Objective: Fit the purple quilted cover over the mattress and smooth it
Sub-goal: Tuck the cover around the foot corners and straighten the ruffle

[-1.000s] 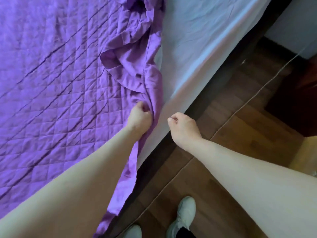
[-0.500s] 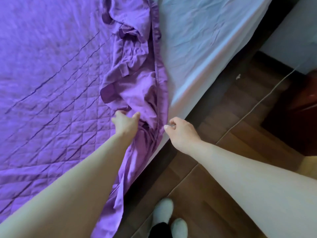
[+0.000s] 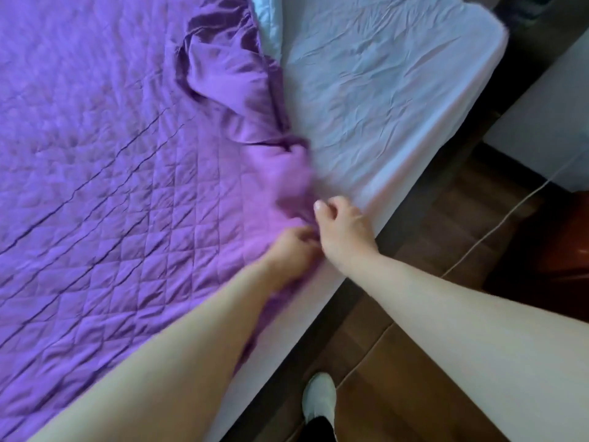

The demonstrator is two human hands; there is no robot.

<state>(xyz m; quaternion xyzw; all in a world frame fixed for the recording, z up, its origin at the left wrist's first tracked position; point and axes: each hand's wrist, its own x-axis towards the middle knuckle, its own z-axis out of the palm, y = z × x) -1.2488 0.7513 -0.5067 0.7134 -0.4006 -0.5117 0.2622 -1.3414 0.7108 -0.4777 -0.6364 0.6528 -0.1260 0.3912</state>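
The purple quilted cover (image 3: 111, 173) lies over the left part of the mattress (image 3: 382, 90), whose pale sheet shows bare on the right. The cover's plain purple skirt is bunched in a ridge (image 3: 229, 78) running down to the near edge. My left hand (image 3: 293, 247) is closed on that bunched edge near the bed's side, blurred by motion. My right hand (image 3: 344, 231) is right beside it, fingers curled and pinching the same purple edge at the mattress side.
A wooden floor (image 3: 398, 362) runs along the bed's right side, with a thin light cable (image 3: 510, 215) across it. A white wall or cabinet (image 3: 548, 116) and dark reddish furniture (image 3: 557, 250) stand at right. My white shoe (image 3: 318, 397) is near the bed.
Both hands have come together at the mattress edge; the left hand shifted right and down along the bunched skirt. The view has moved so more bare mattress and its far corner show.
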